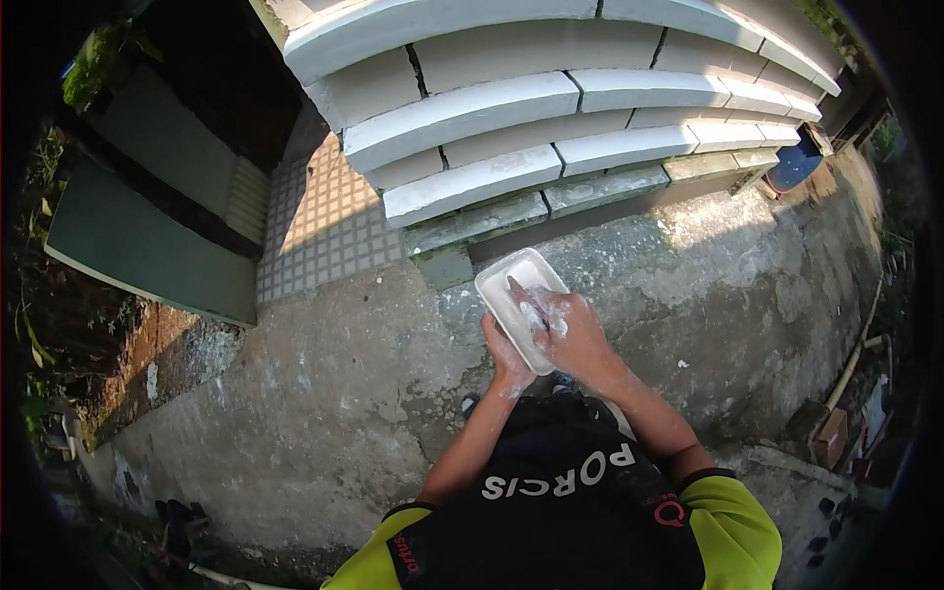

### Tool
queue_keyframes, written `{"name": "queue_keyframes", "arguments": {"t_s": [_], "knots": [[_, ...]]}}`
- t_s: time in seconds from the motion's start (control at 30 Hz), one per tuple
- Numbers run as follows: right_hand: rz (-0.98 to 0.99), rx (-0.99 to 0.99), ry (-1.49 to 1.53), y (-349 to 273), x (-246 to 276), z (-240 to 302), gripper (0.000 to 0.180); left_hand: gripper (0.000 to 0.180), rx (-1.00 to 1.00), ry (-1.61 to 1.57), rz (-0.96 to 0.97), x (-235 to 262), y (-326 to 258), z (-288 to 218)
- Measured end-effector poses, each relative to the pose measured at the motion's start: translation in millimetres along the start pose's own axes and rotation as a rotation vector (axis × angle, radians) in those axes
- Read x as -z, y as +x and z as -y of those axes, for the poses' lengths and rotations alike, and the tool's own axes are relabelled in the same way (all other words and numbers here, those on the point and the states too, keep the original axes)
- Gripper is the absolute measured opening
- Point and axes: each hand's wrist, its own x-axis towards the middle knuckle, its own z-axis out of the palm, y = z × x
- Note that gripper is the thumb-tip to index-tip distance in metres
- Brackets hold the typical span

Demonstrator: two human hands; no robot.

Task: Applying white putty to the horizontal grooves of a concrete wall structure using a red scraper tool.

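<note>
A shallow white rectangular tray [503, 303] with rounded corners is held in front of me at waist height. My left hand [503, 348] is closed around its lower left side, the thumb along the edge and the other fingers hidden beneath. Over the tray is my right hand [573, 331], its fingers curled in and one finger pointing toward the far left corner. White paint-like smears coat its fingers and knuckles. A whitish lump shows between those fingers, and I cannot make out whether it is a tool or wet material.
White-coated steps [482, 184] rise ahead, their lowest tread [607, 190] bare and stained. To the left lie a tiled ramp [344, 221] and a low green-grey wall [147, 246]. A blue container [795, 165] stands at the far right, a brick-coloured block [832, 438] nearer.
</note>
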Motion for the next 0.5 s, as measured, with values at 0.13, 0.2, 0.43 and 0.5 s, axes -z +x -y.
{"name": "queue_keyframes", "arguments": {"t_s": [0.13, 0.2, 0.43, 0.5], "knots": [[-0.015, -0.06, -0.06, 7.1, 16.5, -15.1, 0.035, 0.062, 0.015, -0.049, 0.106, 4.1, -0.3, -2.7], [-0.024, -0.043, -0.076, 10.2, 8.1, -8.6, 0.036, 0.061, -0.001, -0.026, 0.056, -1.8, -1.3, 2.1], [0.102, -0.063, 0.03, 11.0, 17.0, -6.1, 0.038, 0.061, -0.049, -0.063, 0.034, 5.6, 4.5, -1.4], [0.057, -0.045, 0.047, 13.6, 29.0, 12.7, 0.038, 0.061, -0.063, -0.02, 0.054, 3.9, 3.6, -4.0]]}}
